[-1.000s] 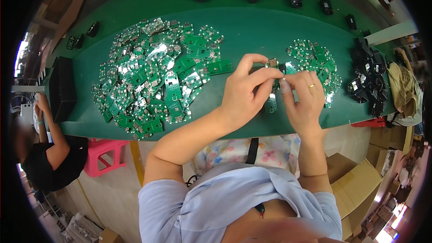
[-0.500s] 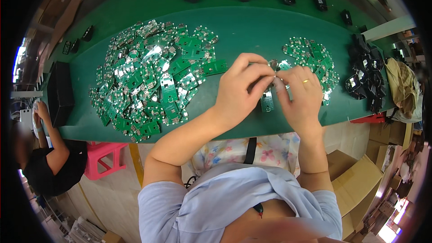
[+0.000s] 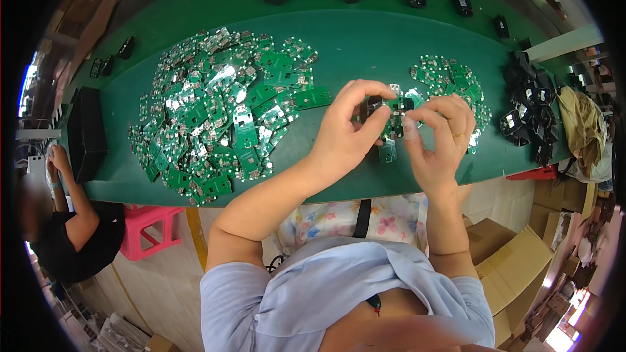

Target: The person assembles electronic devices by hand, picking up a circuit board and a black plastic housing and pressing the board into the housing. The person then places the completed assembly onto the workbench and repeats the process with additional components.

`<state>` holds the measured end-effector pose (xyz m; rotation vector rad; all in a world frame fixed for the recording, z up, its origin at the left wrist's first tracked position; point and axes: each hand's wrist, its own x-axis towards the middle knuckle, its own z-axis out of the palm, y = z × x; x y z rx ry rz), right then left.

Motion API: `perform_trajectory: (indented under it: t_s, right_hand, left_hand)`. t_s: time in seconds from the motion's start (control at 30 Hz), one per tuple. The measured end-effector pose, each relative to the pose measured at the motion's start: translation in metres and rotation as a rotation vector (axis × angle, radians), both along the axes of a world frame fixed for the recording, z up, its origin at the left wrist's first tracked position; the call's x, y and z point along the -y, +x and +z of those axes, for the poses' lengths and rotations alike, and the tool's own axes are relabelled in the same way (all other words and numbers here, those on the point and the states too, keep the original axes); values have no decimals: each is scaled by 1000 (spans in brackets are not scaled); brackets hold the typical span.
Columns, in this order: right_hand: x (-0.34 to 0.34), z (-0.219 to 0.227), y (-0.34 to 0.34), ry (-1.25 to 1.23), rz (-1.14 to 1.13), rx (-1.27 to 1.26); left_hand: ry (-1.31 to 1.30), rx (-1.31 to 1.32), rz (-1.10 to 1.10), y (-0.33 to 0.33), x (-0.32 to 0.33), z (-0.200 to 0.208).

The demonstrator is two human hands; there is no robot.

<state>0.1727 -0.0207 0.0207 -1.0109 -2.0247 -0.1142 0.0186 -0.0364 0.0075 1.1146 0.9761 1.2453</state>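
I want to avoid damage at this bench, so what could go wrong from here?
Three possible risks:
1. The left grip seems to hold a dark piece, mostly hidden by fingers; it could slip and hit a nearby board.
2. The small pile lies close beyond the right grip, so a knock might scatter it.
3. Boards in the big pile overlap, so shifting them could cause scratches.

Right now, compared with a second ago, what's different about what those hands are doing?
The left hand and right hand had their fingertips together; now they are apart, the right ones drawn a little to the right. A dark piece now shows in the left hand's grip. Whether the right let anything go is unclear. The large pile of circuit boards, the smaller pile and the heaped black casings look unchanged.
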Motion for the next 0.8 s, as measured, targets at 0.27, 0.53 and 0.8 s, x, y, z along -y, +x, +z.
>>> perform_trajectory:
  t_s: [0.27,0.53,0.8]
  right_hand:
    - [2,0,-4,-5,-5,52]
    - [2,-2,-7,30,-45,66]
    - [4,-4,-8,49,-64,68]
  left_hand:
    - [31,-68,95,2,3,-2]
    - [119,-143,108,2,3,-4]
    - [193,-130,197,5,2,-6]
